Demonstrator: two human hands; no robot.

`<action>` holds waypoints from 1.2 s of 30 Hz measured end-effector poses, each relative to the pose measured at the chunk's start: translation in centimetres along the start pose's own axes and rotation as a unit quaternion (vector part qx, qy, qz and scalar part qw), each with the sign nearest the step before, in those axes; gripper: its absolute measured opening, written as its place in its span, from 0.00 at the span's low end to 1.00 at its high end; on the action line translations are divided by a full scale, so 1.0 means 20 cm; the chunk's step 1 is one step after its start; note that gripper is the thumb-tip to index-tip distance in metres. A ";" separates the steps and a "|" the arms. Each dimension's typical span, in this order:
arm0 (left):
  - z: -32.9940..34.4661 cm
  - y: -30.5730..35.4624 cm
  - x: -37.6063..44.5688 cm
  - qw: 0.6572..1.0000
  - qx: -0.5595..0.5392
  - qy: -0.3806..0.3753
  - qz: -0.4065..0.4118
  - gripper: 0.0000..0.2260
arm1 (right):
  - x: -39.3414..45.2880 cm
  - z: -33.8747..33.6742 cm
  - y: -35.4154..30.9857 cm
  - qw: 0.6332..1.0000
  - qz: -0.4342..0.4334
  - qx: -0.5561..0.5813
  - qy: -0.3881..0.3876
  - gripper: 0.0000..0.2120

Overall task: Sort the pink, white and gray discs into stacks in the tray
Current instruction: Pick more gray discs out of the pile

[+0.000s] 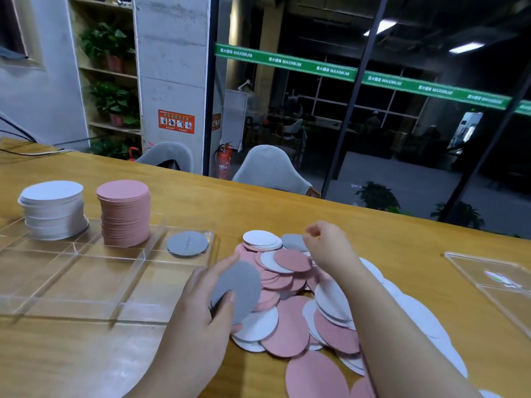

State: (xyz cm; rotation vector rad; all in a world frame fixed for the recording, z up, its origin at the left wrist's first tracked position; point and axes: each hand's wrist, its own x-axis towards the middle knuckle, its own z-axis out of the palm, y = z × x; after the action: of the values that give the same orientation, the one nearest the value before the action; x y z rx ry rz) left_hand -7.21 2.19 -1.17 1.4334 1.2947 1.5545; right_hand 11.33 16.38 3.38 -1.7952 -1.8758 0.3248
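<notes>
A clear divided tray [86,282] lies on the left of the wooden table. In its far compartments stand a white stack [53,209], a pink stack [124,212] and a low gray stack [187,244]. A loose pile of pink, white and gray discs [290,308] spreads to the right of the tray. My left hand [201,305] holds a small bunch of gray discs [240,288] at the pile's left edge, thumb on top. My right hand [330,248] reaches over the pile's far side, its fingertips pinching the edge of a gray disc [293,242].
A second clear tray [494,282] lies at the table's right edge. Cables run over the far left corner of the table. Two gray chairs [270,168] stand behind the table's far edge, before a glass wall.
</notes>
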 end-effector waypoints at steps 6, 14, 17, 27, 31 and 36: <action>0.01 -0.01 -0.01 1.000 -0.007 -0.022 0.013 0.23 | 0.12 0.04 -0.01 0.984 0.050 -0.139 -0.097 0.26; 0.02 -0.02 -0.01 1.000 -0.007 -0.027 0.004 0.25 | 0.23 0.11 0.05 0.989 0.088 -0.097 -0.074 0.25; 0.02 -0.04 -0.01 1.000 -0.013 -0.024 -0.004 0.25 | 0.23 0.10 0.06 0.998 0.049 -0.033 -0.001 0.15; 0.02 -0.05 0.01 0.998 -0.061 -0.012 -0.025 0.27 | -0.07 -0.12 -0.04 0.962 -0.091 0.256 0.027 0.05; 0.03 -0.05 0.01 0.996 -0.078 -0.018 -0.043 0.25 | -0.24 -0.16 -0.06 0.936 -0.136 0.314 -0.089 0.08; 0.03 -0.04 0.00 0.994 -0.092 -0.035 -0.041 0.14 | -0.38 -0.11 -0.08 0.930 -0.136 0.299 -0.161 0.07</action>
State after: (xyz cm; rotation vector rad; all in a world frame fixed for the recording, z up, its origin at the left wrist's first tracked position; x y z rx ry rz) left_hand -6.77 2.48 -2.01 1.2917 1.1253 1.5130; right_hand 11.02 8.30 4.53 -1.1045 -1.9233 1.0140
